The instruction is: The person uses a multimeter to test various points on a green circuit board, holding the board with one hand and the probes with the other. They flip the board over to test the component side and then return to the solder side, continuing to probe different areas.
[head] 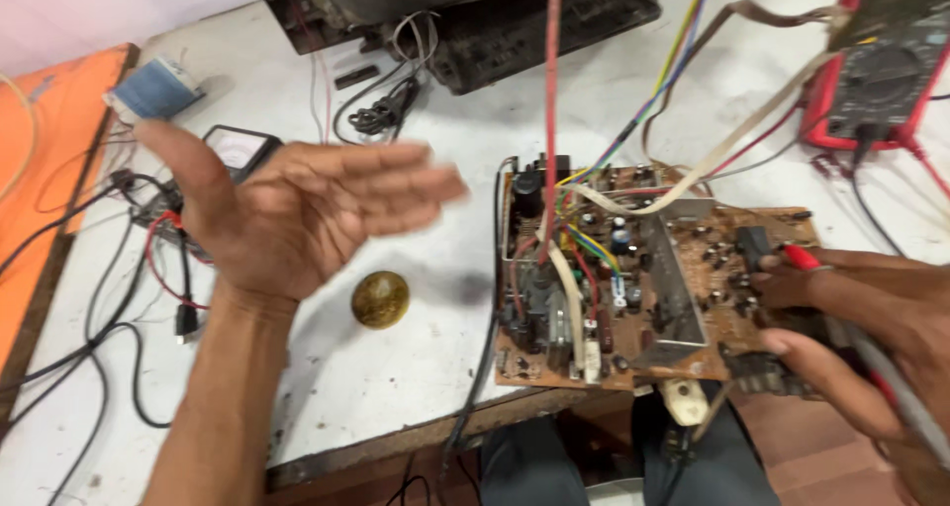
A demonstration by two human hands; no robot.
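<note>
At the board's right edge, the right hand pinched a red-tipped probe, seemingly touching the circuit board on the white bench; probing was underway; the left hand hovered open, empty; steadier contact seemed needed.

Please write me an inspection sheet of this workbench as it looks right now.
Surface: white worktop, scuffed and stained.
Job's things: brown circuit board at the front edge; red probe.
Clutter: round yellowish lump; analogue meter; red multimeter.
Grip: left hand open, raised, empty; right hand closed on the probe at the board's right end.
Cables: coloured wires rising from the board; black leads at left.
Surroundings: dark open chassis behind; orange sheet far left.
</note>
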